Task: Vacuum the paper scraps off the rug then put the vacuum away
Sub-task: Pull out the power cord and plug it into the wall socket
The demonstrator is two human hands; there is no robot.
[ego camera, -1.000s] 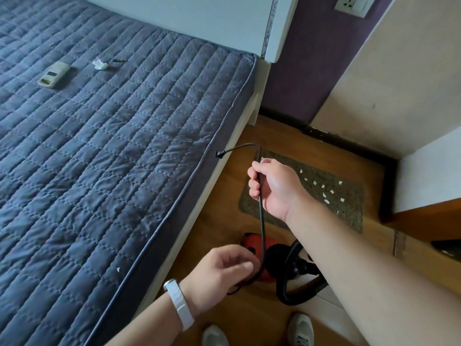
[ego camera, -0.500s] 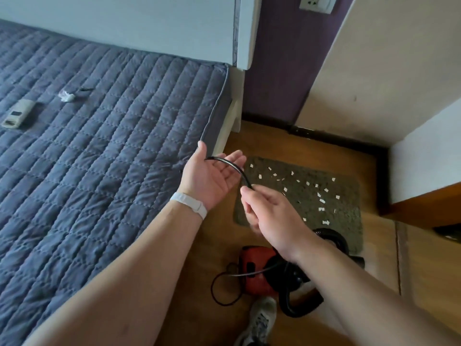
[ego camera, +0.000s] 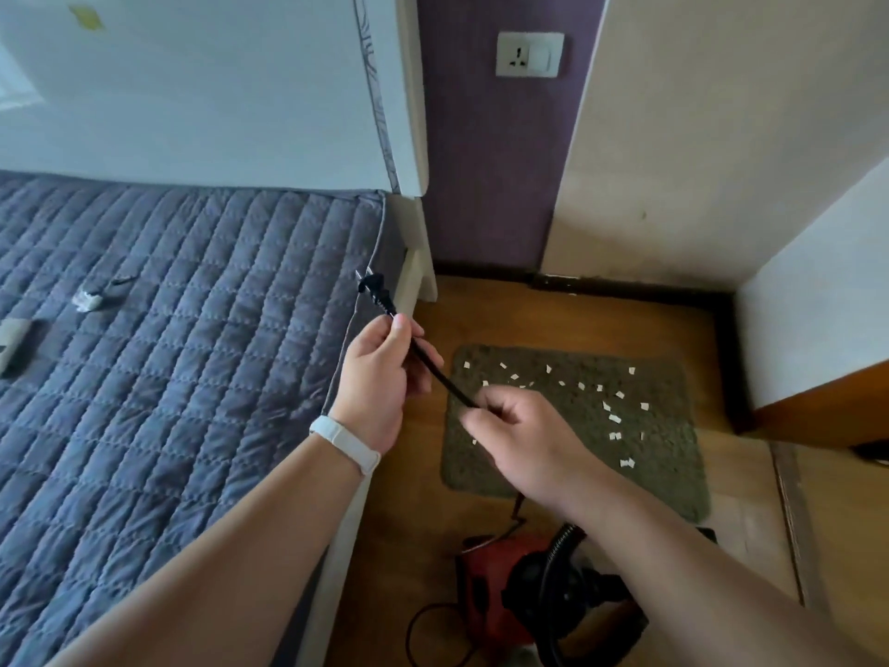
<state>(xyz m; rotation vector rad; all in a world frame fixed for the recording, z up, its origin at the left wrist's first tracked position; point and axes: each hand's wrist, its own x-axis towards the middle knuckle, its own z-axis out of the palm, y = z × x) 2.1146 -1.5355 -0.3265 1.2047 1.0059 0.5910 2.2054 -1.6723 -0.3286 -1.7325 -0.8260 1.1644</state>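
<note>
Left hand [ego camera: 380, 377] pinches black cord [ego camera: 433, 368] just below plug [ego camera: 373, 284], which points to 11 o'clock. Right hand [ego camera: 519, 435] grips same cord lower down. Red vacuum [ego camera: 486, 589] on floor at 6 o'clock of right hand. Rug [ego camera: 481, 469] with paper scraps [ego camera: 615, 418] at 3 o'clock.

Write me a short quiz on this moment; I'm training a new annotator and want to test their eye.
1. True or false: the plug already sits in the wall socket.
2. How many hands grip the cord? A) none B) one C) both
3. Fill in: the paper scraps lie on the ___.

Key
1. False; the plug is in the air by the bed corner.
2. C; the left hand and the right hand.
3. rug
</note>
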